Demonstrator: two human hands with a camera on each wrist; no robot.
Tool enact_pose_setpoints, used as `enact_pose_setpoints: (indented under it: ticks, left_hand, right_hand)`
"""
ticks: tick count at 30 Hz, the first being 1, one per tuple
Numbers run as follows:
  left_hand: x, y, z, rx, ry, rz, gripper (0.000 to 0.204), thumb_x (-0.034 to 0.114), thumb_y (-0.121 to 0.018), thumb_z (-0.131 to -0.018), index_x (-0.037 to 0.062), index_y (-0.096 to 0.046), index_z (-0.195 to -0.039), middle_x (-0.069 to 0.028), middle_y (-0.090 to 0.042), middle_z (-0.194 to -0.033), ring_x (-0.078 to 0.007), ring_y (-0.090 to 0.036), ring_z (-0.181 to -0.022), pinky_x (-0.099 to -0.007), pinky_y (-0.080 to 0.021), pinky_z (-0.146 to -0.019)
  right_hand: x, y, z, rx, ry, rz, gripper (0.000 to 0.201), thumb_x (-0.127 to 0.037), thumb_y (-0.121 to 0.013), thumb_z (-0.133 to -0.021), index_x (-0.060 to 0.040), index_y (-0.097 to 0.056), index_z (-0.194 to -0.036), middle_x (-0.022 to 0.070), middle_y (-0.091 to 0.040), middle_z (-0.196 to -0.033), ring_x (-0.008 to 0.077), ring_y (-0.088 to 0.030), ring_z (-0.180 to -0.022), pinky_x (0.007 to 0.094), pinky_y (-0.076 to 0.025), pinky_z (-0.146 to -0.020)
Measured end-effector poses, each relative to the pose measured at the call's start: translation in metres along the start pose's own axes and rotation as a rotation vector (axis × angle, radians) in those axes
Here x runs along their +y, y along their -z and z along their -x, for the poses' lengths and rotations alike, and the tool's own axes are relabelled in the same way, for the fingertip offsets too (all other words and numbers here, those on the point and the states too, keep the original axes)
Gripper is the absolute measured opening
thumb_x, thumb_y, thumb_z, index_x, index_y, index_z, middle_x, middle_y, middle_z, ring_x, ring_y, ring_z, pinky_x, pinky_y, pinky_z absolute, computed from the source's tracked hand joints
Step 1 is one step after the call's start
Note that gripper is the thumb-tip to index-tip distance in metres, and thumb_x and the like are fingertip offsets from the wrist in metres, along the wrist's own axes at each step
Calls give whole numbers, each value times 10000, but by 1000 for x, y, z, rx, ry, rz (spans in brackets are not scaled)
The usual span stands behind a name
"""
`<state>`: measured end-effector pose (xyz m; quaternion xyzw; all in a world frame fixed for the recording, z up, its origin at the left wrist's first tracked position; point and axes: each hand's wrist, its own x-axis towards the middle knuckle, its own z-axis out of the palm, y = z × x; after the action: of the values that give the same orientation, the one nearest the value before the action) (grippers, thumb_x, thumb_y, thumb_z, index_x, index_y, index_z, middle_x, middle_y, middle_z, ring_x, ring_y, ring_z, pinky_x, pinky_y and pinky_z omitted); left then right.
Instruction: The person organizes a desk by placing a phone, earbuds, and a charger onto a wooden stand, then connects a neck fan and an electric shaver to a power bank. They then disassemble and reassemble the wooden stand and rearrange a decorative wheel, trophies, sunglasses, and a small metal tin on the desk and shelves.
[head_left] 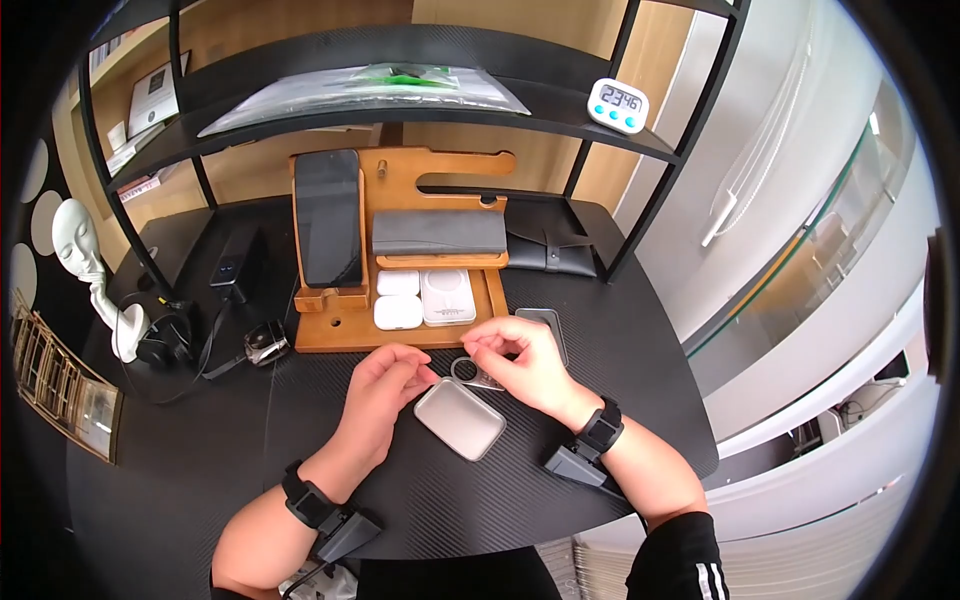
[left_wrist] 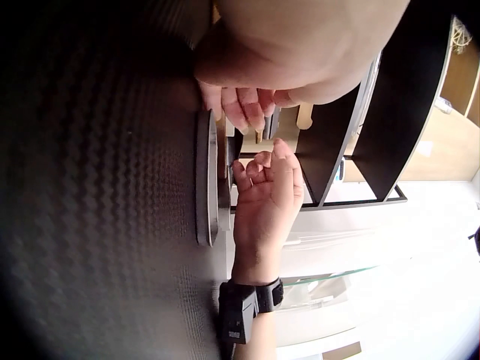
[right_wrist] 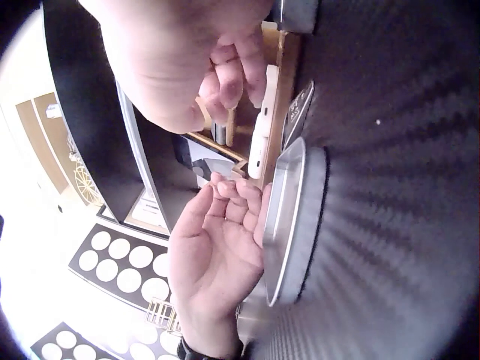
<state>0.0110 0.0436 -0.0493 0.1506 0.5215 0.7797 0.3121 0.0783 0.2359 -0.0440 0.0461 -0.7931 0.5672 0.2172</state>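
A shallow rectangular metal tin (head_left: pixel 460 420) lies on the black desk with its hollow side up. At its upper left edge is my left hand (head_left: pixel 380 395), fingers loosely bent, with nothing seen in them. Above the tin's right side hovers my right hand (head_left: pixel 525 368), its fingers loosely curled and its thumb near the index fingertip; no object shows between them. Between the hands lies a flat metal piece with a ring (head_left: pixel 466 371), partly covered by the right hand. In the right wrist view this flat piece (right_wrist: pixel 298 114) shows cut-outs or markings.
Behind the hands stands a wooden stand (head_left: pixel 400 345) bearing a phone (head_left: pixel 330 215), a grey case (head_left: pixel 440 232) and white cases (head_left: pixel 398 312). A grey-rimmed flat tray (head_left: pixel 555 325) lies beyond the right hand. A watch (head_left: pixel 266 343) sits left; a shelf (head_left: pixel 420 122) spans above.
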Motion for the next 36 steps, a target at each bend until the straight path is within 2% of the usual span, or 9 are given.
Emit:
enact_pose_setpoints:
  ticks: [4, 6, 11, 17, 22, 29, 32, 36]
  left_hand:
    - [-1, 0, 0, 12, 3, -4, 131, 87, -457, -919, 11, -554, -965, -67, -599, -848, -162, -608, -845, -299, -486, -844]
    - [1, -1, 0, 20, 1, 8, 131, 89, -459, -918, 13, -554, -966, -66, -600, -841, -162, -609, -841, -299, -487, -842]
    - [0, 0, 0, 70, 15, 41, 135, 99, -461, -919, 17, -554, -973, -61, -598, -819, -166, -612, -828, -301, -491, -830]
    - [3, -1, 1, 126, 17, 102, 146, 123, -452, -930, 24, -550, -975, -59, -582, -790, -169, -605, -799, -320, -500, -809]
    - [1, 2, 0, 125, 21, 132, 152, 147, -461, -939, 27, -549, -971, -60, -575, -777, -166, -599, -781, -332, -504, -805]
    - [0, 2, 0, 111, 14, 130, 148, 147, -463, -939, 30, -549, -970, -55, -575, -773, -164, -601, -781, -330, -506, -802]
    - [0, 3, 0, 110, 15, 152, 139, 129, -466, -928, 35, -558, -972, -51, -578, -779, -153, -601, -784, -301, -496, -796]
    - [1, 3, 0, 121, 16, 143, 148, 146, -466, -937, 28, -548, -971, -54, -575, -764, -166, -603, -771, -333, -508, -800]
  right_hand:
    - [5, -1, 2, -74, -49, -18, 115, -49, -617, -849, 9, -653, -941, 13, -656, -772, 37, -583, -679, 206, -485, -635]
    - [5, 0, 2, -137, -126, -3, 151, -8, -604, -849, 17, -637, -994, 24, -656, -874, 51, -601, -777, 197, -492, -706]
    - [5, -2, 0, -197, -86, 99, 128, -21, -608, -847, 11, -654, -963, 26, -665, -827, 51, -607, -756, 201, -496, -700]
    - [1, -1, 0, -201, -159, 176, 116, -38, -621, -838, 9, -666, -934, 35, -672, -802, 50, -604, -706, 210, -490, -647]
    - [5, -2, -1, -191, -85, 198, 119, -39, -632, -824, -9, -675, -931, 35, -666, -765, 51, -593, -662, 210, -476, -610]
    - [4, -1, 0, -197, -91, 228, 119, -52, -637, -814, -20, -682, -920, 31, -660, -750, 48, -578, -633, 213, -467, -586]
    - [2, -2, -1, -190, -91, 246, 116, -57, -643, -806, -29, -688, -910, 21, -656, -740, 41, -543, -591, 209, -448, -559]
    - [-1, -2, 0, -207, -57, 345, 115, -86, -658, -794, -66, -698, -900, 2, -645, -704, 36, -467, -515, 214, -383, -483]
